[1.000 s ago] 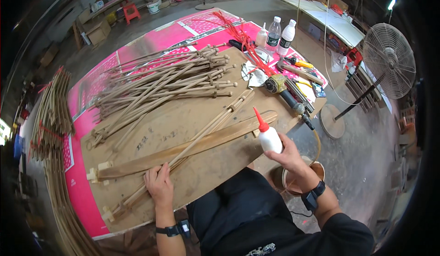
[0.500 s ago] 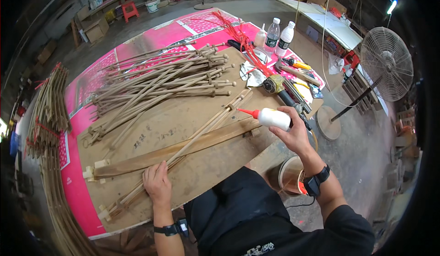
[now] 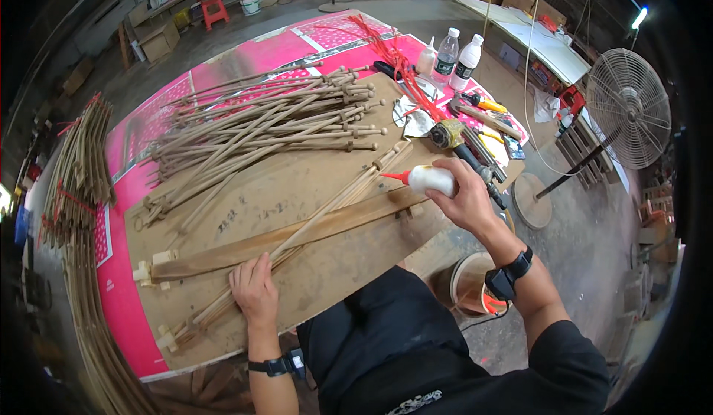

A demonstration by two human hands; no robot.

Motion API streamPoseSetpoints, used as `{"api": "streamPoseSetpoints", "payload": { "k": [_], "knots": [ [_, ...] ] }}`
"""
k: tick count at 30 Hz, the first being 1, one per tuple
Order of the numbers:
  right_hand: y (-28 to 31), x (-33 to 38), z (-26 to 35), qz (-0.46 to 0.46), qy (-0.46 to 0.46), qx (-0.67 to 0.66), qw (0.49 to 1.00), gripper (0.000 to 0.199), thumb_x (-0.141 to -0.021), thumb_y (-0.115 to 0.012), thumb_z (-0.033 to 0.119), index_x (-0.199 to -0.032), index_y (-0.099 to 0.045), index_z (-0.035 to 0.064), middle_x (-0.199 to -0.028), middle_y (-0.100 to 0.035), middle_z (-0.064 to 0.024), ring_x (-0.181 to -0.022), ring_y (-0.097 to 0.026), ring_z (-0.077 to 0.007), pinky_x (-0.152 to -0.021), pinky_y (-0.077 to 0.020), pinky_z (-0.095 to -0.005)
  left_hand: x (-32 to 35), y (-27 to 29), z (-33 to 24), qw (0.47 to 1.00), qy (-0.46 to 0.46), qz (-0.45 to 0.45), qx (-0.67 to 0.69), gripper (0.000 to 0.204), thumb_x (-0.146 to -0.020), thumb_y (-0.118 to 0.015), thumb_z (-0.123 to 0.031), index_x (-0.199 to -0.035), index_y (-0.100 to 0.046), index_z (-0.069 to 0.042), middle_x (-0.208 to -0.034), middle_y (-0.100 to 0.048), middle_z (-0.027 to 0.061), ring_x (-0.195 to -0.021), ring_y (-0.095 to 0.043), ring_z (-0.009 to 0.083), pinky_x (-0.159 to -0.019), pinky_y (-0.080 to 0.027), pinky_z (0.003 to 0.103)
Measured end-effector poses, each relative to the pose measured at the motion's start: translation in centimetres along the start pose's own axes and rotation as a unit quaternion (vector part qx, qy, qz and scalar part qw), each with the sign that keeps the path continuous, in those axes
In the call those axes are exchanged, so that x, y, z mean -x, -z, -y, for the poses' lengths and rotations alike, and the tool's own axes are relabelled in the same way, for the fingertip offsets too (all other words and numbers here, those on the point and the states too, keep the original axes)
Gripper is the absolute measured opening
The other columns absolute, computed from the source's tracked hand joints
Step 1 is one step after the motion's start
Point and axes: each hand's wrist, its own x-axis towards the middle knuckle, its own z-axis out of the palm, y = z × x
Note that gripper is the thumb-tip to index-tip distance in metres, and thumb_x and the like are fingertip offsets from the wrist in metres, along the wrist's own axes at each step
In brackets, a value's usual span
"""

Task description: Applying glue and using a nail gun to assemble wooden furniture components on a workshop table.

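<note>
Your right hand, right of centre, grips the glue bottle, nozzle pointing left over the sticks; your left hand, lower centre, lies flat, fingers spread, on the slat on the worktop.

Even, soft daylight on the plywood worktop, shadows faint. Bright lamp flares top right of the standing fan. Heavy fisheye bend, black vignette at rim. Centre sharp, edges soft. Floor sheen beyond the worktop.
</note>
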Motion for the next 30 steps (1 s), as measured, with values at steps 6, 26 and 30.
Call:
{"api": "streamPoseSetpoints", "payload": {
  "k": [6, 26, 30],
  "knots": [
    [-0.3, -1.0, 0.2, 0.017, -0.034, 0.020, 0.999, 0.050, -0.083, -0.086, 0.018, -0.127, -0.065, 0.0068, -0.112, -0.070, -0.0208, -0.104, -0.071, -0.0430, -0.089, -0.0576, -0.0489, 0.2, -0.2, 0.4, 1.000, 0.000, -0.003, -0.005, 0.026, -0.089, -0.080, -0.010, -0.115, -0.078, -0.011, -0.102, -0.070, 0.0067, -0.097, -0.066, 0.0313, -0.087, -0.050, 0.048],
    [-0.2, -3.8, 0.6, 0.069, -0.089, 0.047, 0.993, 0.052, -0.087, -0.084, 0.032, -0.126, -0.065, 0.0037, -0.104, -0.076, -0.0246, -0.099, -0.075, -0.0415, -0.088, -0.0581, -0.0489, 0.1, 0.0, 0.3, 1.000, -0.005, -0.006, 0.000, 0.027, -0.088, -0.081, -0.010, -0.115, -0.078, -0.012, -0.101, -0.070, 0.0062, -0.096, -0.066, 0.0303, -0.087, -0.051, 0.046],
    [-0.4, -4.3, 0.5, 0.077, -0.095, 0.058, 0.991, 0.053, -0.087, -0.083, 0.033, -0.126, -0.065, 0.0035, -0.103, -0.076, -0.0251, -0.099, -0.076, -0.0416, -0.089, -0.0580, -0.0489, 0.0, 0.0, 0.2, 1.000, -0.004, -0.009, 0.001, 0.027, -0.088, -0.081, -0.010, -0.115, -0.078, -0.012, -0.101, -0.070, 0.0058, -0.096, -0.066, 0.0301, -0.086, -0.051, 0.046]
  ]
}}
